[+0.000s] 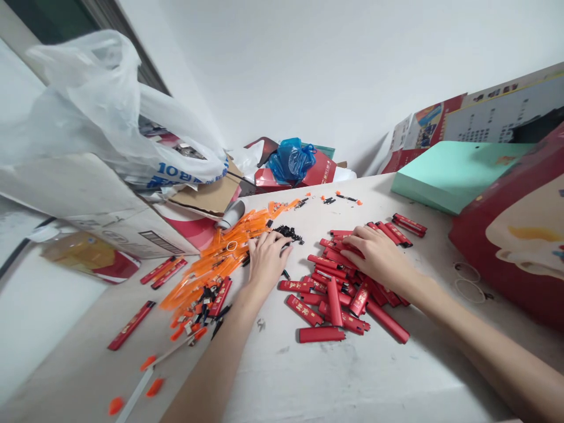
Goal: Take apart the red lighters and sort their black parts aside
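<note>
Left hand [267,257] palm down on the table [335,382], fingers spread loosely, fingertips touching a small heap of black parts [288,233] at the far side; nothing clearly gripped, though whether a tiny part sits under the fingers cannot be told. Just left of that hand, a sprawl of orange strips [220,255] running from near left to far centre, mixed at its near end with small black and metal bits. Right hand [374,252] open and flat, resting on top of a pile of red lighters [335,294], fingers stretched left across the far part of the pile, not closed on any one of them. More red lighters scattered: a pair [409,224] far right of the pile, several well apart at near left. Green box [453,173] far right, beside a red carton [515,235]. White plastic bag [101,111] over cardboard at far left; blue bag [291,158] against the far wall.
</note>
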### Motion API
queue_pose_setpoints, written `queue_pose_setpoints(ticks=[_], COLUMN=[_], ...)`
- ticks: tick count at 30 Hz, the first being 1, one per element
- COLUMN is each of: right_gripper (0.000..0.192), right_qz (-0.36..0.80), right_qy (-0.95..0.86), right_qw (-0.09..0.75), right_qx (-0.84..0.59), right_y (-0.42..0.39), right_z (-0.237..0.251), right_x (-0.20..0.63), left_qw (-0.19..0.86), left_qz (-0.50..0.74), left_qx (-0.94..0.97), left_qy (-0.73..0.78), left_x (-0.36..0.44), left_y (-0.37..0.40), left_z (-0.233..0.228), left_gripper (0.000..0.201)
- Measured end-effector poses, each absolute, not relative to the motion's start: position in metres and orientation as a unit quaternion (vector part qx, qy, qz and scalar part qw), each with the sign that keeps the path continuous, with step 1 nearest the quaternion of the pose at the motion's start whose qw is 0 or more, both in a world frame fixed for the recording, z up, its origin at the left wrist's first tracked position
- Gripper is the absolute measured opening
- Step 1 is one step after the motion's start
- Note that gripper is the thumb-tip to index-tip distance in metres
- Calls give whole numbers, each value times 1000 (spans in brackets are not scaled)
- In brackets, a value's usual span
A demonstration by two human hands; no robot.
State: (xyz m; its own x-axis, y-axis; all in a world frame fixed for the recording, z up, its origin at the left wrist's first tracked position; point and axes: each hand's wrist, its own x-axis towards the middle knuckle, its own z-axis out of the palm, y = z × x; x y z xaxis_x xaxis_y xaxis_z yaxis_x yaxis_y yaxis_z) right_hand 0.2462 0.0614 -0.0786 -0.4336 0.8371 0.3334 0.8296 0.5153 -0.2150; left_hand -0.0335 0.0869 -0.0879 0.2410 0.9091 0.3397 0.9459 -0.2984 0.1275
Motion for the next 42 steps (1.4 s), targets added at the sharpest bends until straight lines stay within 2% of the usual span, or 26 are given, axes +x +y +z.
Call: queue_pose_setpoints(ticks=[5,17,25,36,42], right_gripper=[26,27,22,24,30], right_qz=[38,29,47,128,184], right_qy=[-846,-862,-864,-856,-844], right_qw=[220,193,205,307,321], right_qx=[-484,-468,-458,-395,-387], right_y=[60,62,61,46,39], right_z=[-78,-78,-74,-57,-60], right_x=[246,252,252,236,228], left_qw=[44,35,40,41,33], left_qz=[-176,-169,-162,-147,-176], left_qx=[-788,-783,-801,-800,-786], left_qy=[-589,-597,-574,-580,-592], left_x=[-35,-48,-44,-43,-40], left_y=[87,85,86,87,87], left_z=[-88,-82,-84,-85,-83], left_gripper=[17,19,18,18,18])
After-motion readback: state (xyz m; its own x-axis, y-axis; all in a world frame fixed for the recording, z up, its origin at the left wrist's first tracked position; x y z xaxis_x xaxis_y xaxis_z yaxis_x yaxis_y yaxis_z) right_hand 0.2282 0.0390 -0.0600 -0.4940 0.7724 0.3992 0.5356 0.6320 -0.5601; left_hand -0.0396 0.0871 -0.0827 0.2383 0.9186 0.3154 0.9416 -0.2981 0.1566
